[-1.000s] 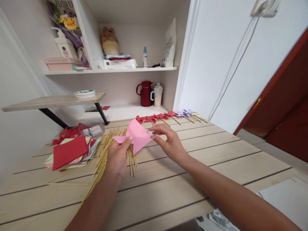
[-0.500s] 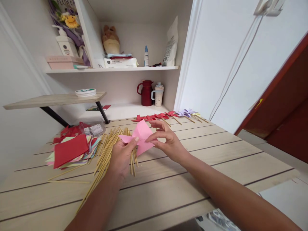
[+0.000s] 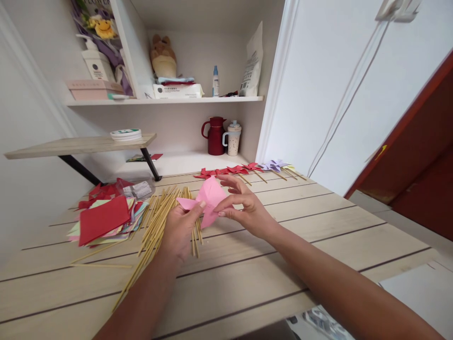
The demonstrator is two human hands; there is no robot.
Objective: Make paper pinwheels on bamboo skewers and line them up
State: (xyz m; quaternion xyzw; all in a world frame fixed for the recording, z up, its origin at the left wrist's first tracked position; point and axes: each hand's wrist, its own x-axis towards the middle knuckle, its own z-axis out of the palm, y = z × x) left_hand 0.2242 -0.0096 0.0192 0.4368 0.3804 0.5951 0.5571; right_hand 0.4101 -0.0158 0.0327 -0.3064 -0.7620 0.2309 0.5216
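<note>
Between my hands, above the table, is a pink paper pinwheel (image 3: pixel 210 194) with pointed, partly folded blades. My left hand (image 3: pixel 180 226) pinches it from the left, thumb on top near its centre. On its right side my right hand (image 3: pixel 247 208) has thumb and index finger closed on the paper's lower right edge, the other fingers curled above. Part of the paper is hidden behind these fingers. Under and beside my left hand lie many thin wooden sticks (image 3: pixel 155 231) in a loose heap.
Left of the sticks sits a stack of coloured paper squares (image 3: pixel 104 219), with a clear plastic packet (image 3: pixel 138 190) behind. Finished pinwheels on sticks, red (image 3: pixel 235 170) and lilac (image 3: pixel 274 165), line the table's back edge. A wooden riser (image 3: pixel 81 145), red jug (image 3: pixel 215 137) and cup (image 3: pixel 233 139) stand farther back.
My right thumb and index finger have shifted slightly left onto the pink paper, covering more of its right side. My left hand keeps its pinch, almost unmoved.
</note>
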